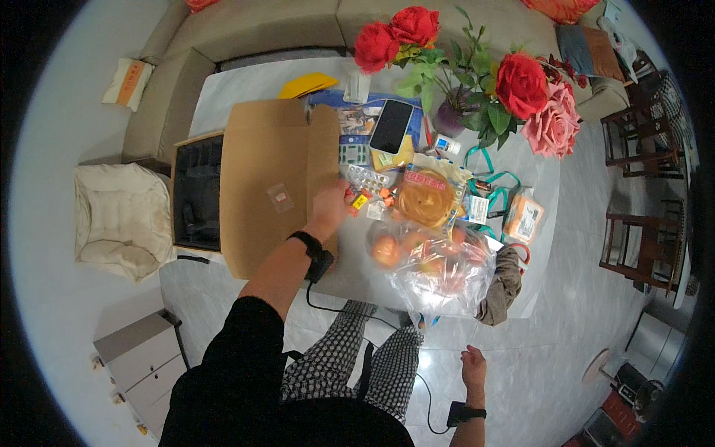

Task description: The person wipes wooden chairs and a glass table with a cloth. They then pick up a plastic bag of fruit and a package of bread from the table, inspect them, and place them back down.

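My left hand (330, 208) reaches over the right edge of an open cardboard box lid (262, 167), its fingertips by small red and yellow wrapped pieces (360, 201) on the table; whether it grips one cannot be told. Just beyond lie blister packs of pills (366, 177). To the right are a round bundle of tan noodle-like strips in a packet (425, 198) and a clear plastic bag of apples (433, 260). A black smartphone (391, 127) rests farther back. My right hand (473, 360) hangs over the floor beside the table, fingers curled, holding nothing that shows.
The box's black-lined base (197, 193) sits at the table's left. A vase (451, 117) of artificial roses stands at the back right. A brown cloth (501, 288), red-handled scissors (523, 256), a teal strap (494, 179) and a packaged orange item (523, 217) lie on the right side.
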{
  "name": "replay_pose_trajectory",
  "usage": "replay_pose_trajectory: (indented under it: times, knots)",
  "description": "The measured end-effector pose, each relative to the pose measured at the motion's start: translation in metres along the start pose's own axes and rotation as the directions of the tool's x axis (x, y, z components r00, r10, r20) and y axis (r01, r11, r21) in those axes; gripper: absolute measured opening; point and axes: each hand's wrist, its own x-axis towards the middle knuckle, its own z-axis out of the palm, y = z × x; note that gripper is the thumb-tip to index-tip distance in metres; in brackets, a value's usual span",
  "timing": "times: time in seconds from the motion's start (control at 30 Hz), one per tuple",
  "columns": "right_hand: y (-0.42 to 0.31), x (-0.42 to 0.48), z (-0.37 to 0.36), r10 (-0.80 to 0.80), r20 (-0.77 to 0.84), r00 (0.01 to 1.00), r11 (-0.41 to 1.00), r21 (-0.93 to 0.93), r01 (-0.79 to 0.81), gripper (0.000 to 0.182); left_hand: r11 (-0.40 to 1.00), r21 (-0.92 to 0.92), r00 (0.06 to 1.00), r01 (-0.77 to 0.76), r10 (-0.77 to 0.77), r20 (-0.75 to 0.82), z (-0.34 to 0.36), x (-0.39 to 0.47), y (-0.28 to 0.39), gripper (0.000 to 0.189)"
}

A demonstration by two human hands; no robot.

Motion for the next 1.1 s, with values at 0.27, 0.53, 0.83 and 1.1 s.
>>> replay_pose_trajectory:
  times: [0.27, 0.53, 0.83, 1.1]
  knots:
    - [-0.115, -0.003, 0.022, -0.182, 0.078, 0.980, 0.982, -0.040, 0.185, 0.026, -0.175, -0.903, 0.920, 0.392, 0.093, 0.381, -0.044, -0.094, 0.060, 0.032]
    - [-0.303, -0.019, 0.000, -0.407, 0.128, 0.905, 0.815, 0.499, 0.296, 0.029, -0.175, -0.815, 0.768, 0.552, 0.489, 0.414, -0.116, -0.175, 0.126, 0.040]
    - [-0.322, -0.072, -0.075, -0.549, 0.255, 0.796, 0.733, 0.605, 0.311, 0.013, 0.126, -0.965, 0.826, 0.231, 0.499, 0.263, -0.152, -0.258, 0.192, 0.024]
    - [-0.302, -0.132, -0.123, -0.800, -0.002, 0.601, 0.597, 0.110, 0.795, 0.004, 0.446, -0.878, 0.948, -0.175, 0.315, -0.029, -0.159, -0.323, 0.256, 0.013]
